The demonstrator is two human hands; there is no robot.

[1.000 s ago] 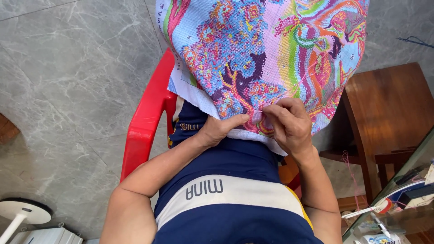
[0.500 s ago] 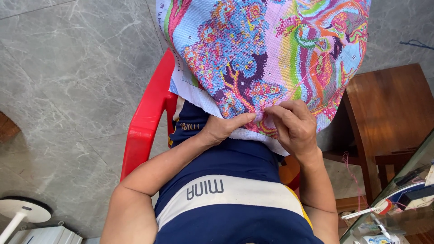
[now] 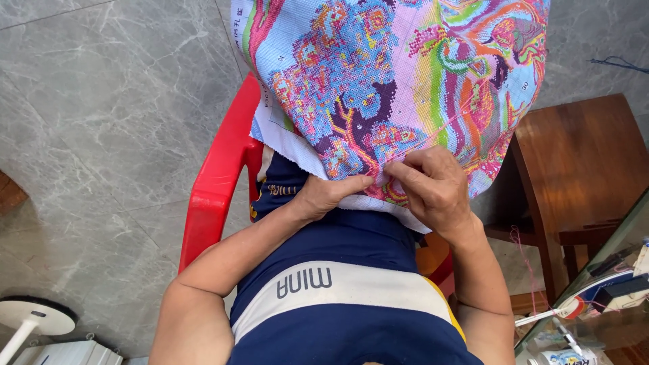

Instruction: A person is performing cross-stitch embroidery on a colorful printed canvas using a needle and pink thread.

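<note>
Grey marbled floor tiles (image 3: pixel 115 122) fill the left and far side of the view. A red plastic chair (image 3: pixel 220 182) carries the seated person, its arm showing on the left. To the right stands a brown wooden stool (image 3: pixel 581 162), close beside the right forearm and partly under the hanging cloth. A glass-topped bench (image 3: pixel 595 311) crosses the near right corner, with small items on it too cluttered to identify. A white round stand base (image 3: pixel 34 318) sits at the near left corner, well apart from the work.

Open floor lies to the left of the chair and beyond the cloth; the right side is hemmed in by the stool and bench.

The cross-stitch cloth (image 3: pixel 392 81) drapes over the lap and knees, running away from the person to the top edge of the frame. It is densely stitched in blue, pink, purple, green and orange, with a plain white border along its near and left edges.

The left hand (image 3: pixel 331 196) has its grip closed on the near white border, thumb on top. The right hand (image 3: pixel 433 186) rests just beside it on the stitched area, fingertips pinched together at the cloth surface; whether a needle is between them cannot be told. A thin pink thread (image 3: pixel 439 128) runs up from that pinch across the cloth.
</note>
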